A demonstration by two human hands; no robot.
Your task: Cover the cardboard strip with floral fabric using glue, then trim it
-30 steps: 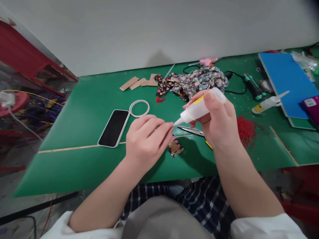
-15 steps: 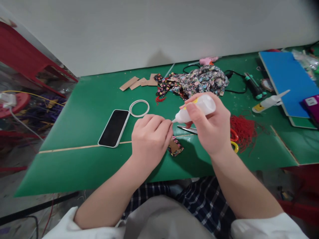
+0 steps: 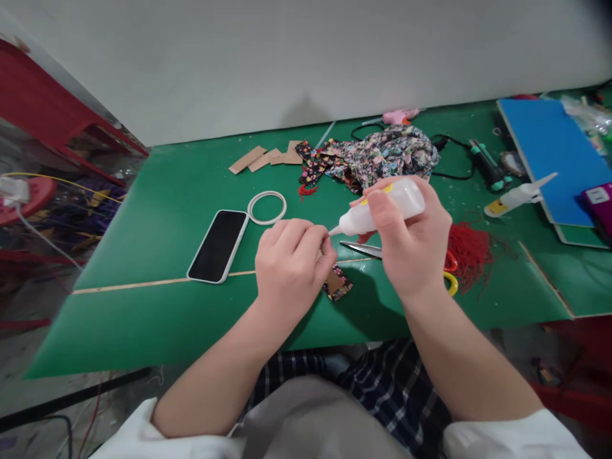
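My right hand (image 3: 411, 229) is wrapped round a white glue bottle (image 3: 382, 209) with a yellow label, tilted so its thin nozzle points left at my left fingertips. My left hand (image 3: 294, 258) is closed, thumb against the fingers, and whatever it pinches is hidden from view. Just below those fingers shows a small cardboard piece edged with flowered fabric (image 3: 338, 284); I cannot tell whether my hand touches it. Scissors (image 3: 361, 248) with red and yellow handles lie partly under my right hand, beside a heap of red threads (image 3: 469, 252).
A phone (image 3: 218, 247) and a white ring (image 3: 267, 208) lie left of my hands. Behind are cardboard strips (image 3: 248, 159), flowered cloth (image 3: 387, 156) and a pink glue gun (image 3: 400, 117). A second glue bottle (image 3: 514, 199) and a blue board (image 3: 549, 159) are at right.
The glue bottle in my right hand has shifted slightly right, its nozzle drawing back a little from my left fingers. My left hand has turned slightly, showing more of the thumb.
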